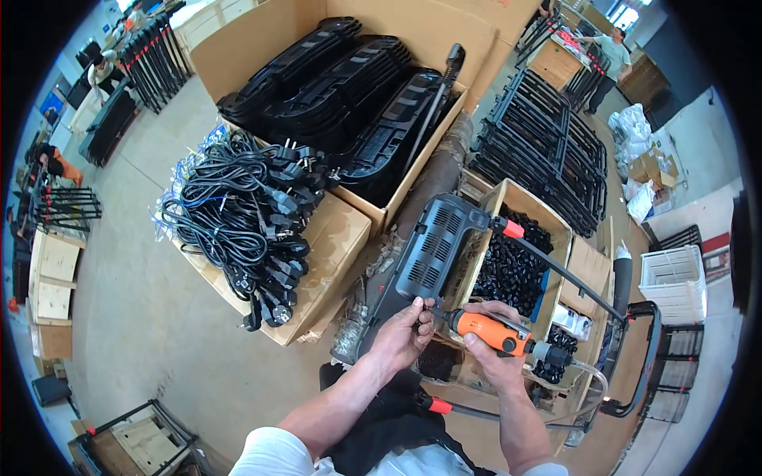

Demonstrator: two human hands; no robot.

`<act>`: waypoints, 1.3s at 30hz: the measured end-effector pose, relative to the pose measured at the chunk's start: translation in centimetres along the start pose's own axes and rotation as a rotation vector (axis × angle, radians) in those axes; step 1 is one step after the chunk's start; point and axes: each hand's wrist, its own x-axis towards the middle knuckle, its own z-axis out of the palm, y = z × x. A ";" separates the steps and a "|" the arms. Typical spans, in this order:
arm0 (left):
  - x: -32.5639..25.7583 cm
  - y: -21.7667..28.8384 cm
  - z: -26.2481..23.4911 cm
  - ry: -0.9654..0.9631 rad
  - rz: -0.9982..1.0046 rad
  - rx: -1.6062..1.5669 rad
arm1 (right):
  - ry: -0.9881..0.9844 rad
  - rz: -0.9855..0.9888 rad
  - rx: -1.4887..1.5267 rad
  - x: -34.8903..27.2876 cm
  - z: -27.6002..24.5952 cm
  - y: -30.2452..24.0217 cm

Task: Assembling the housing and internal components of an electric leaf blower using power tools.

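Assembly workshop floor: around the large cardboard box (262, 47) of black panels lie power cords (238, 210), stacked metal frames (548, 151)

Your bare left hand (402, 337) and right hand (492, 361): no gloves, forearms uncovered, short white sleeves at the shoulders, dark apron-like cloth down your front.

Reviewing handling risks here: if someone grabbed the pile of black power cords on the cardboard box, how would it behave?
The power cords would probably be floppy: they lie in loose loops that sag over the cardboard box edge. They would likely snag and come up as a clump, since the loops and plugs interlace. The bundle looks fairly heavy, given how many cords are heaped together.
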 end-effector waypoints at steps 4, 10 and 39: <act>0.2 0.1 -0.6 0.114 0.046 0.037 | 0.009 0.029 -0.083 2.9 2.8 -0.4; 1.5 0.0 -2.8 0.118 0.016 0.048 | -0.029 0.111 -0.188 6.9 6.0 -0.4; -1.7 8.3 -4.2 0.397 0.586 1.802 | 0.029 0.143 -0.219 8.3 5.7 -1.1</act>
